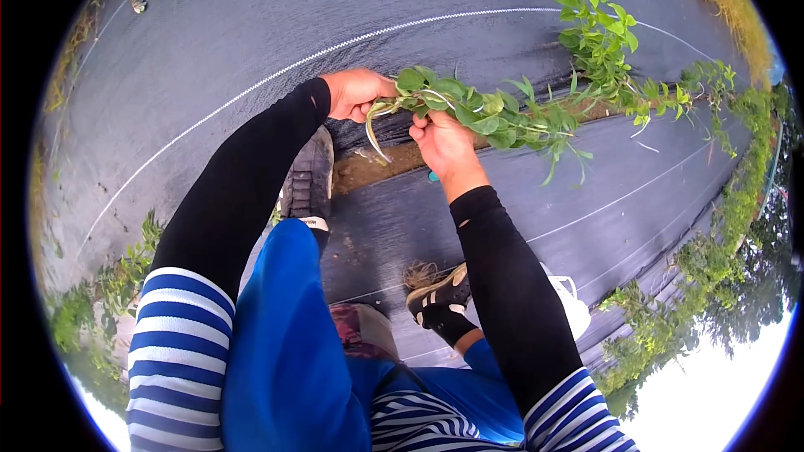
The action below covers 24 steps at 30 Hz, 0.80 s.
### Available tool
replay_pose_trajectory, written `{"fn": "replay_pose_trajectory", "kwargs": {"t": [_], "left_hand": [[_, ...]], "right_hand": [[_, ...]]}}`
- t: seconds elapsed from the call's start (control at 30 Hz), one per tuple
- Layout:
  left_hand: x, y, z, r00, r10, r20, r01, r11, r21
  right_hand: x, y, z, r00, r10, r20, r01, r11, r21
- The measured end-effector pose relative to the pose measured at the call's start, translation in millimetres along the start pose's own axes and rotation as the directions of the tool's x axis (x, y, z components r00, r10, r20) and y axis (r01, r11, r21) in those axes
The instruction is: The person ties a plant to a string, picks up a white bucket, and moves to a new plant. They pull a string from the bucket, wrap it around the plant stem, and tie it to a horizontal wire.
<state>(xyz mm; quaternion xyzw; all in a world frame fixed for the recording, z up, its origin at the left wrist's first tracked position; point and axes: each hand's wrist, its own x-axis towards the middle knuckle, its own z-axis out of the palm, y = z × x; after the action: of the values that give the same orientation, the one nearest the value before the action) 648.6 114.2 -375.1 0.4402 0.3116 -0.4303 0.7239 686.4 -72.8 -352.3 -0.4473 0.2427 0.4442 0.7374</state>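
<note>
A leafy green vine (477, 113) stretches across the gap between two dark ground sheets, held up off the ground at its left end. My left hand (358, 94) is closed around that end, where pale stems curl and one hangs down. My right hand (444, 144) pinches the vine from below, a little further right. Its fingertips are partly hidden by leaves. Right of my hands, an upright bright green plant (599, 33) stands by the same gap.
Black ground sheet (209, 42) with a white line spreads around the strip of bare soil (360, 171). My shoes (308, 176) stand on either side. Near the right leg are a tuft of dry roots (421, 274) and a white container (571, 305). Green growth (670, 318) borders the right side.
</note>
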Motion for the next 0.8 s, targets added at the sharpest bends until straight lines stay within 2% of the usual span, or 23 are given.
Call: {"fn": "replay_pose_trajectory", "kwargs": {"t": [0.03,0.1,0.2,0.3,0.33,0.4,0.47,0.53,0.6,0.67,0.7,0.73,0.8], "left_hand": [[1,-3,-1,0.999,0.042,0.013,-0.041,0.998,-0.051],[1,-6,-3,0.996,0.083,0.025,-0.08,0.991,-0.103],[-3,-7,-2,0.99,0.136,-0.038,-0.138,0.989,-0.055],[-14,-6,4,0.962,0.201,-0.184,-0.196,0.98,0.046],[-20,-6,3,0.963,0.202,-0.179,-0.197,0.979,0.05],[-32,-10,-4,0.935,0.314,-0.163,-0.3,0.948,0.103],[-46,-20,-14,0.885,0.418,-0.205,-0.433,0.901,-0.032],[-67,-29,-13,0.857,0.444,-0.261,-0.499,0.842,-0.207],[-94,-36,-4,0.879,0.423,-0.218,-0.475,0.814,-0.335],[-101,-58,0,0.885,0.466,0.015,-0.383,0.745,-0.546],[-106,-64,13,0.903,0.425,0.058,-0.321,0.76,-0.566],[-111,-67,28,0.918,0.384,0.1,-0.259,0.771,-0.581],[-110,-75,51,0.898,0.369,0.241,-0.132,0.748,-0.651]], "right_hand": [[-1,1,3,1.0,0.0,0.0,0.0,1.0,0.001],[-6,4,8,0.987,0.005,-0.16,0.007,0.997,0.075],[-9,8,5,0.984,-0.019,-0.176,0.047,0.986,0.158],[-9,12,-2,0.972,-0.033,-0.231,0.073,0.983,0.169],[-11,13,-6,0.971,-0.038,-0.235,0.08,0.982,0.17],[-22,12,-11,0.956,0.023,-0.292,0.003,0.996,0.088],[-40,14,-16,0.955,0.034,-0.295,-0.017,0.998,0.059],[-61,22,-18,0.953,0.084,-0.291,-0.087,0.996,0.002],[-92,26,-2,0.964,-0.166,-0.208,0.111,0.961,-0.254],[-124,27,25,0.902,-0.432,-0.012,0.363,0.772,-0.522],[-135,30,34,0.844,-0.523,0.12,0.485,0.648,-0.587],[-142,31,43,0.766,-0.588,0.26,0.597,0.504,-0.624],[-153,17,63,0.591,-0.58,0.56,0.744,0.125,-0.656]]}}
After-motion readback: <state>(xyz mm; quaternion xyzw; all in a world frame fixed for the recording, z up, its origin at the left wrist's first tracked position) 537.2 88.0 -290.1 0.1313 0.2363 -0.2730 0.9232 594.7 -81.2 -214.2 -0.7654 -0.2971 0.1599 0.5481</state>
